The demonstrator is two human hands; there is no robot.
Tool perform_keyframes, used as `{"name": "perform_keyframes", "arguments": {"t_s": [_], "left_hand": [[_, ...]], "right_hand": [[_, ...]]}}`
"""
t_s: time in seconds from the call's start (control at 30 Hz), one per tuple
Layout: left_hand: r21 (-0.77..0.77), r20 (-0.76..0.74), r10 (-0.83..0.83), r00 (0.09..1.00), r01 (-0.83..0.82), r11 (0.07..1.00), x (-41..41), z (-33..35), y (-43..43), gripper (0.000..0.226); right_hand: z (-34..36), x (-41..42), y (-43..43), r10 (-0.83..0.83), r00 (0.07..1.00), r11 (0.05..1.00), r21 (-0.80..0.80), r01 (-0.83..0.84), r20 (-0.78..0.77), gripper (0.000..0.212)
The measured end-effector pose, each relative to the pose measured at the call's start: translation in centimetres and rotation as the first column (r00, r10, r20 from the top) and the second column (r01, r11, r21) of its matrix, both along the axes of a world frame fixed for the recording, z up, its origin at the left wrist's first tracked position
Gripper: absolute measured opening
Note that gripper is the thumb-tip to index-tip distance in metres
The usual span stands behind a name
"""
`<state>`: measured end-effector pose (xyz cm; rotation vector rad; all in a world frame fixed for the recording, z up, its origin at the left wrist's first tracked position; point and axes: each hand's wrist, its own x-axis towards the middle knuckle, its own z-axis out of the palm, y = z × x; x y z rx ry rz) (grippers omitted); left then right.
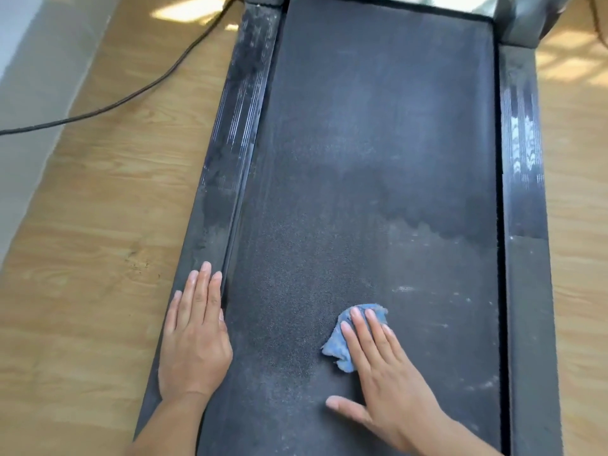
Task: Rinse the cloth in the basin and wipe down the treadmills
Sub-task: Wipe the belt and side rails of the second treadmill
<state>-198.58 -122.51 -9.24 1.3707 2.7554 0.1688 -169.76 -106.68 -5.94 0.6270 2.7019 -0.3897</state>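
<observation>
A black treadmill belt (pixel 378 143) fills the middle of the head view, darker and damp in its far half, dusty and speckled in the near half. A small crumpled blue cloth (pixel 342 348) lies on the near part of the belt. My right hand (pixel 385 376) presses flat on the cloth with straight fingers, thumb spread to the left. My left hand (pixel 194 337) rests flat, fingers straight, on the left side rail (pixel 227 153) near the belt's edge.
The right side rail (pixel 526 225) runs along the belt, dusty with wet streaks. Wooden floor (pixel 98 258) lies on both sides. A black power cable (pixel 138 93) crosses the floor at the upper left. A grey upright (pixel 523 18) stands at the top right.
</observation>
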Motion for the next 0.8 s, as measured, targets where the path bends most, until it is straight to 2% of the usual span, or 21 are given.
{"name": "perform_keyframes", "arguments": {"t_s": [0.1,0.2,0.33,0.43,0.53,0.63,0.73,0.8], "left_hand": [[-0.007,-0.007,-0.001,1.000,0.001,1.000,-0.3,0.1,-0.1,0.062],[0.000,-0.010,0.001,1.000,-0.001,1.000,-0.3,0.1,-0.1,0.063],[0.005,-0.003,-0.001,1.000,0.001,1.000,-0.2,0.2,0.0,0.063],[0.007,0.009,0.007,1.000,-0.007,1.000,-0.2,0.2,-0.2,0.063],[0.015,0.022,0.018,1.000,-0.018,1.000,-0.2,0.3,0.0,0.063],[0.011,0.039,0.033,0.999,-0.033,0.999,0.0,0.6,0.1,0.063],[0.011,0.038,0.027,0.999,-0.028,1.000,0.1,0.6,0.3,0.063],[0.003,0.035,0.030,0.999,-0.030,1.000,0.0,0.7,0.2,0.063]], "right_hand": [[0.0,-3.3,4.4,-0.066,0.997,0.998,-0.001,0.066,-0.039,0.111],[-0.2,-8.5,12.0,-0.252,0.967,0.967,0.009,0.253,-0.037,0.115],[0.7,-13.9,21.9,-0.445,0.895,0.892,-0.083,0.443,-0.002,0.117],[0.6,-11.8,19.5,-0.361,0.932,0.930,-0.066,0.361,0.001,0.123],[0.7,-5.0,10.2,-0.196,0.981,0.981,-0.001,0.196,0.015,0.125],[0.9,1.3,1.7,-0.082,0.994,0.996,-0.014,0.083,0.068,0.119],[0.2,2.3,1.7,-0.074,0.997,0.997,0.004,0.074,0.035,0.109],[-0.2,0.2,5.5,-0.150,0.989,0.988,0.032,0.150,-0.012,0.108]]}}
